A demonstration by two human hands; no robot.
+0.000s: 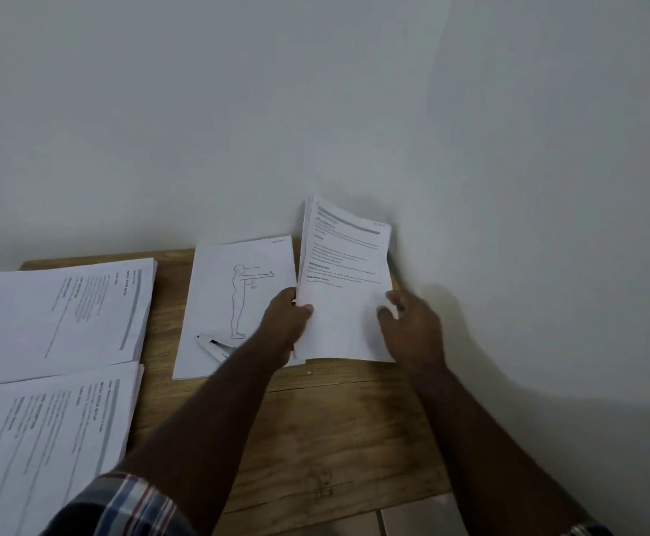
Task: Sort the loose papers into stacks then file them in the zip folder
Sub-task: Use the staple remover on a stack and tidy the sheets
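Left hand (290, 323) gripping left edge of paper sheaf (344, 288), thumb on top; right hand (412, 330) fingers loosely spread at sheaf's right edge. Tabletop (315, 419) beneath.

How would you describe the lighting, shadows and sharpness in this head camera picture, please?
Head view: dim, flat light; a soft shadow of the right hand falls on the wall; text on the held stack is too blurred to read; wide-angle lens bends the wall corner and the table edges.
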